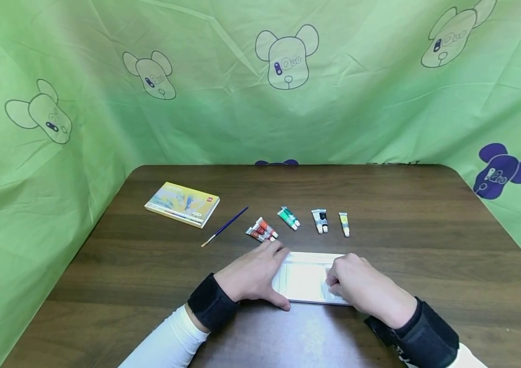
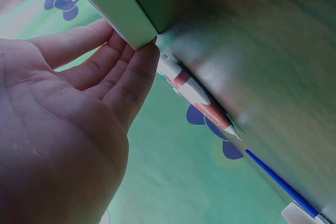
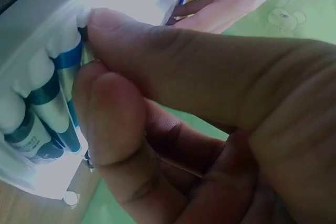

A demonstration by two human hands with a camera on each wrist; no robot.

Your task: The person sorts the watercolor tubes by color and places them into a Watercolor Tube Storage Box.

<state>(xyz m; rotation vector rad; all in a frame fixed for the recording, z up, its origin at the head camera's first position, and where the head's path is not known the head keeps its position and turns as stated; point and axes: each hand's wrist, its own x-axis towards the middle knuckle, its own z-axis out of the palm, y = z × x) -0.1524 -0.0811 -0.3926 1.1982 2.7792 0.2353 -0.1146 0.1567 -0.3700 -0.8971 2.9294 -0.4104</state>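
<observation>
A shallow white tray lies on the table between the two hands. My left hand holds its left end, thumb at the near corner and fingers at the far one; the left wrist view shows the fingertips on the tray's edge. Over the tray's right part, my right hand has its thumb and index finger pinched together on a paint tube, mostly hidden by the fingertips. Several blue-banded, white-capped paint tubes lie side by side in the tray beside those fingers.
Beyond the tray lie small groups of paint tubes: red ones, green ones, a blue and black pair and a yellow one. A blue paintbrush and a yellow box are at the left.
</observation>
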